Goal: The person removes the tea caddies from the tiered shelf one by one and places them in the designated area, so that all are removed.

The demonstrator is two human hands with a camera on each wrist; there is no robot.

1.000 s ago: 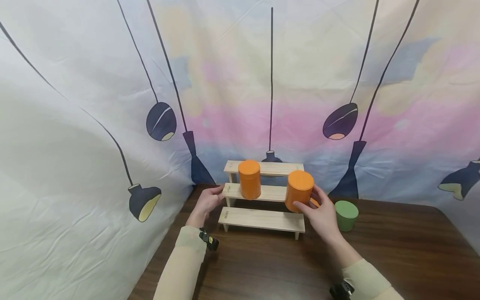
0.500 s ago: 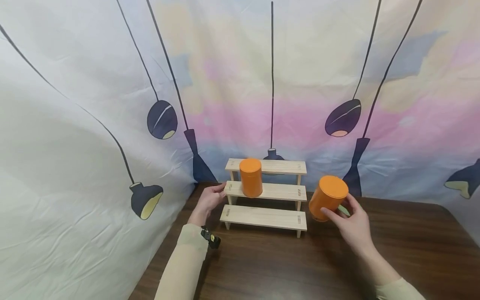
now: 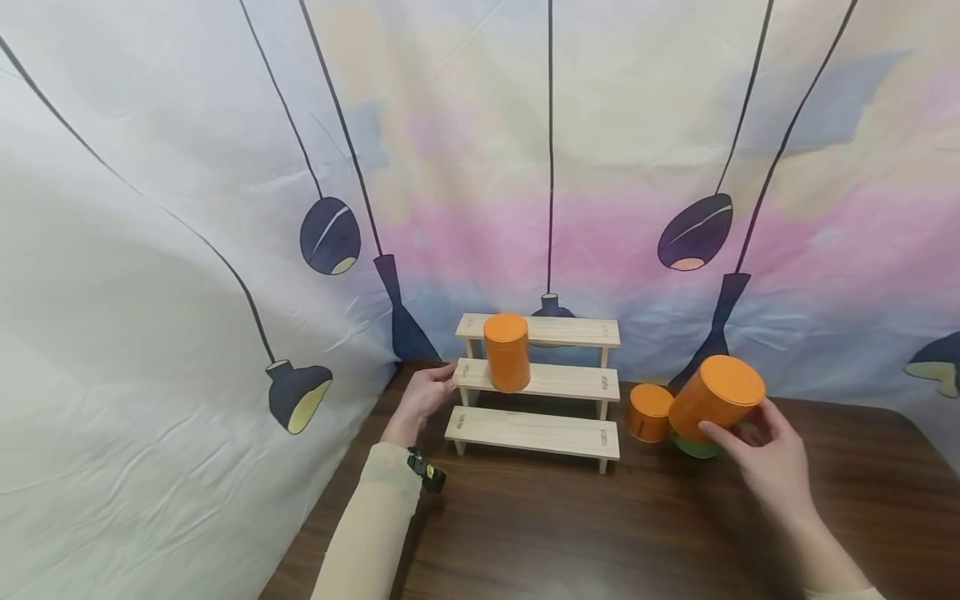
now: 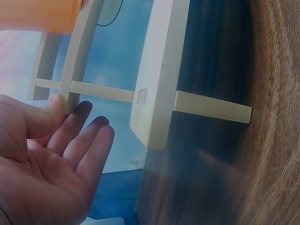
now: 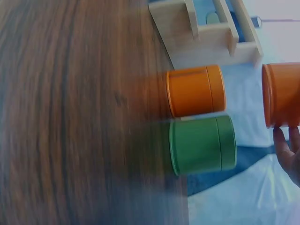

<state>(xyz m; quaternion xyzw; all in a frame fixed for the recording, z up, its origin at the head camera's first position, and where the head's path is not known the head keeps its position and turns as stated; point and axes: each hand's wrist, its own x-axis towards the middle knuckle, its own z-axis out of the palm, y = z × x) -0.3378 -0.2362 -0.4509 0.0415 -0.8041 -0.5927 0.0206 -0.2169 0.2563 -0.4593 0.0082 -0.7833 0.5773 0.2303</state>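
My right hand grips a tall orange canister, tilted and raised above the table. In the right wrist view my fingers lie against the end of this held canister. Below it stand a short orange canister and a green canister, side by side; the held one covers most of the green one in the head view. At the left end of a three-step wooden display shelf, my left hand pinches the middle step between thumb and fingers. Another tall orange canister stands upright on that step.
The dark wooden table runs up to a printed cloth backdrop painted with hanging lamps. Both canisters on the table stand close to the shelf's right end, near the back edge.
My right hand has carried the tall orange canister from the shelf's right side out over the green canister, tilting it. My left hand stays at the shelf's end.
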